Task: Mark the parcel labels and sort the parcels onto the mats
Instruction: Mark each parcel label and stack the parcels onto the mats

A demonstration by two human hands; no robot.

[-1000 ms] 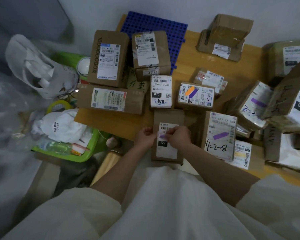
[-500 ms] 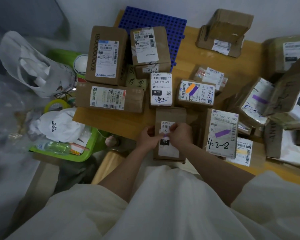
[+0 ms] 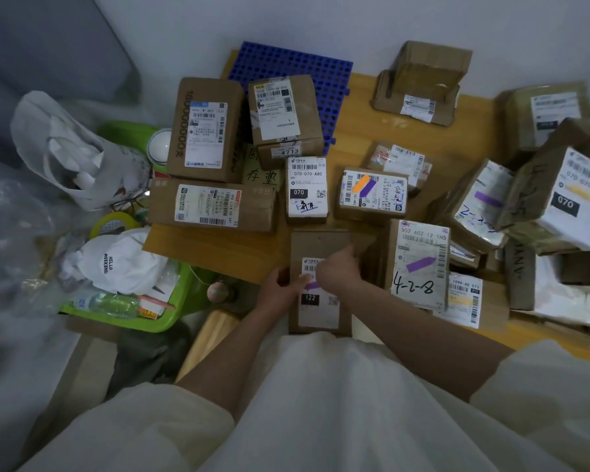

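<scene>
My left hand [image 3: 280, 287] steadies the parcel [image 3: 319, 247]; my right hand [image 3: 338, 270], fingers curled, marks purple on its label [image 3: 319, 310] (tool hidden). A slipping box could smear the mark.

White plastic bag [image 3: 65, 148] at left. Below it, yellow tape roll [image 3: 115, 223] beside green bin [image 3: 171, 316]. Bin holds white cap [image 3: 123, 264] printed "HELLO WEEKEND" and clear bottle [image 3: 108, 304]. White cup [image 3: 159, 146] behind, against a second green container [image 3: 123, 134].
</scene>
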